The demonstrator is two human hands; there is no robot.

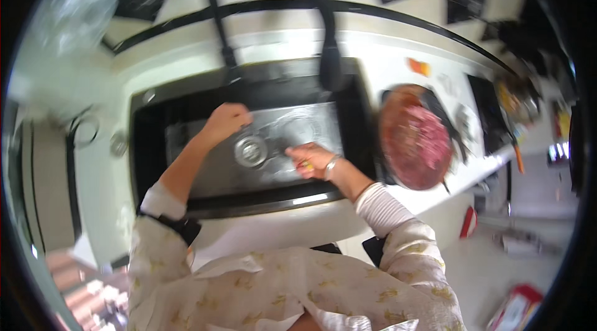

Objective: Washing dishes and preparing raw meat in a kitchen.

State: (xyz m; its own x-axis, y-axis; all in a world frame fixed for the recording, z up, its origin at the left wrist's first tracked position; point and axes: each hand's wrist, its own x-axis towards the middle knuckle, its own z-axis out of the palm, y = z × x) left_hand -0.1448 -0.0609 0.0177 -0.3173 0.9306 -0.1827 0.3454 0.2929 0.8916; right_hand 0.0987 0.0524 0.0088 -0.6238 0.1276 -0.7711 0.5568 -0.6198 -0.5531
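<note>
Both hands are over a black-rimmed sink (210,186) with a wet, shiny bottom. My left hand (227,119) is curled, above and left of the round metal drain strainer (251,150). Motion blur hides whether anything is inside its fingers. To the right of the strainer, my right hand (311,159) has its fingers bent, with a small yellow spot showing at them; what that is cannot be made out. A metal bracelet (330,167) circles the right wrist. Over the sink arches a black gooseneck faucet (330,46), its spout end down beyond my hands.
Right of the sink, a round wooden cutting board (396,144) bears minced raw meat (426,135). A small orange packet (418,67) lies behind it. Farther right are a black flat board (485,111) and a metal bowl (517,95) with food.
</note>
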